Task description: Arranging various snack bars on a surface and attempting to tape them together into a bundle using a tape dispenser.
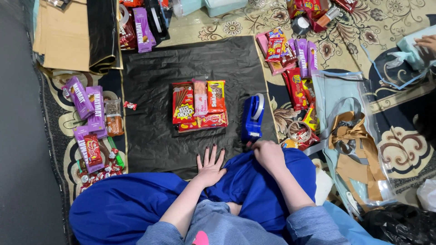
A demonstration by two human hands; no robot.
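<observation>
My left hand (pixel 210 164) lies flat with fingers spread on the black sheet (pixel 150 90); my right hand (pixel 269 155) is curled on my blue skirt (pixel 254 195). Just beyond stands the blue tape dispenser (pixel 252 118), with 5 snack packets (pixel 199 105) grouped left of it.

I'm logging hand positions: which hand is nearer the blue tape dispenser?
Right. The right hand sits just below the blue tape dispenser, nearly touching; the left hand rests flat farther off to its lower left.

The left hand (pixel 210 166) lies flat on a black sheet (pixel 150 90) near stacked snack packets (pixel 199 105); the right hand (pixel 269 155) rests beside a blue tape dispenser (pixel 252 119).
</observation>
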